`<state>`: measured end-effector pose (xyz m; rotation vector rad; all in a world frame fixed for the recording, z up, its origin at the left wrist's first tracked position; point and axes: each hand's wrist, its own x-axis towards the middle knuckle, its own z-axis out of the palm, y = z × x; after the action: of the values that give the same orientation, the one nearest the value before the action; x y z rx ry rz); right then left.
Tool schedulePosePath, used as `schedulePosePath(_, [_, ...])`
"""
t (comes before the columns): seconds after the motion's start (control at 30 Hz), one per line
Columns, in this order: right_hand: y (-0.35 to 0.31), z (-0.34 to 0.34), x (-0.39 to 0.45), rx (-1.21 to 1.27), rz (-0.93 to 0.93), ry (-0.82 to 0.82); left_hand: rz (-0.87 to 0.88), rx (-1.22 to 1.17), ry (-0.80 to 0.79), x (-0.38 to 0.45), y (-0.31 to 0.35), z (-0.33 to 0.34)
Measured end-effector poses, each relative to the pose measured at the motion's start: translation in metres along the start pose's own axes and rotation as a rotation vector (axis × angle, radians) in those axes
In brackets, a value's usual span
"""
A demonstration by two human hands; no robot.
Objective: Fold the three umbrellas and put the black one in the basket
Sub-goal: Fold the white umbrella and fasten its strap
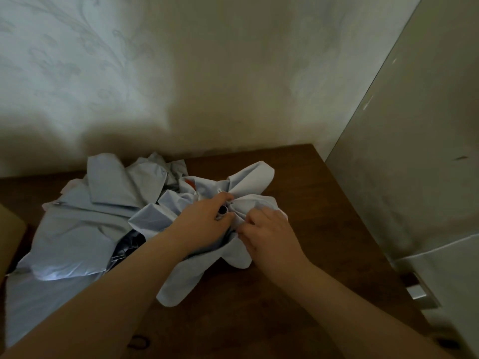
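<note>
Umbrellas lie heaped on a brown wooden table; the left hand clenches around the gathered centre of a pale blue-grey umbrella, near a small dark end piece; the right hand pinches the crumpled cloth just beside it, fingers touching the fabric; folds of this canopy fan outward around both hands; another pale umbrella sprawls to the left, touching the first; dark fabric with metal ribs peeks out between them; a patterned wall stands behind.
</note>
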<state>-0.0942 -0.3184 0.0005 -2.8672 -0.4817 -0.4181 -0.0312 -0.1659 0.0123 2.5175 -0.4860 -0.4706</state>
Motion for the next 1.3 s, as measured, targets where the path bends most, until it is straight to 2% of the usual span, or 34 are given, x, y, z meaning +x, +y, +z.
schedulePosePath(0.13, [-0.001,-0.001,0.015,0.074,0.144,-0.003,0.051,-0.040,-0.138,-0.010,0.005,-0.005])
schedulePosePath(0.23, [0.005,0.002,0.018,0.183,0.200,-0.066,0.076,0.029,-0.148,-0.010,0.001,-0.005])
schedulePosePath(0.3, [0.010,0.002,0.017,0.238,0.193,-0.058,0.075,0.036,-0.126,-0.010,-0.001,-0.005])
schedulePosePath(0.43, [0.022,-0.006,0.012,0.230,0.200,-0.210,0.049,0.046,-0.083,-0.009,0.001,-0.001])
schedulePosePath(0.57, [0.020,-0.010,0.007,0.316,0.202,-0.217,0.027,0.091,-0.024,-0.006,0.005,0.001])
schedulePosePath(0.87, [0.017,-0.006,0.002,0.285,0.171,-0.172,0.011,0.074,-0.116,-0.002,0.000,-0.004])
schedulePosePath(1.0, [0.012,-0.008,0.006,0.195,0.038,-0.178,0.011,0.087,-0.131,-0.004,0.000,-0.003])
schedulePosePath(1.1, [0.008,-0.006,0.006,0.185,0.122,-0.233,0.041,0.089,-0.145,-0.006,0.003,-0.004])
schedulePosePath(1.17, [0.009,-0.007,0.009,0.130,0.170,-0.313,0.036,0.097,-0.148,-0.008,0.004,-0.004])
schedulePosePath(1.2, [0.010,-0.009,0.015,0.067,0.154,-0.406,0.027,0.096,-0.145,-0.009,0.003,-0.004])
schedulePosePath(1.3, [0.009,-0.026,0.046,-0.168,0.129,-0.814,-0.005,0.096,-0.124,-0.008,0.000,-0.003])
